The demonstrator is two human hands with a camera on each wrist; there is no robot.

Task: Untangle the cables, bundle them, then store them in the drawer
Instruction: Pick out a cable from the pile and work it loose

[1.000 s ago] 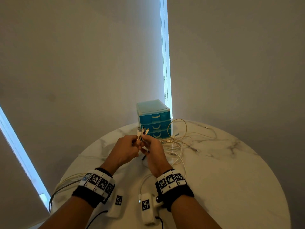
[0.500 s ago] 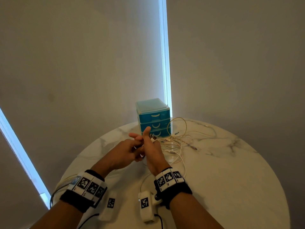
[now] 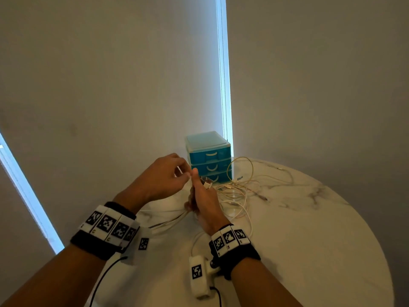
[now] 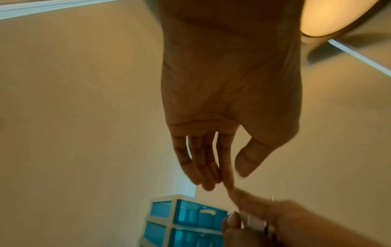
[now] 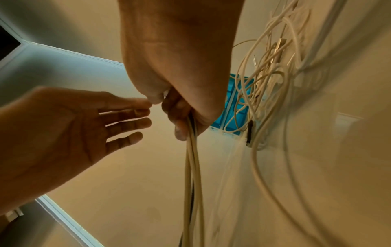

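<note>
My right hand (image 3: 202, 197) (image 5: 182, 107) grips a bunch of white cables (image 5: 193, 167) near their plug ends (image 3: 207, 183); the strands hang down from the fist. My left hand (image 3: 168, 176) (image 4: 213, 160) (image 5: 84, 120) hovers just left of it with straight fingers, holding nothing, its index fingertip touching the right thumb. The remaining cables (image 3: 241, 191) lie tangled on the round marble table (image 3: 309, 240) to the right. A small teal drawer unit (image 3: 209, 160) (image 4: 190, 219) with three closed drawers stands behind the hands.
Grey blinds hang behind the table, with bright window strips between them. Each wrist carries a white camera module (image 3: 198, 275) with a black lead. Some cable strands trail left across the table (image 3: 168, 220) toward its edge.
My left hand has let go of the plug ends, opened and risen to the left. The right hand keeps the bunch, now tipped toward the drawer unit.
</note>
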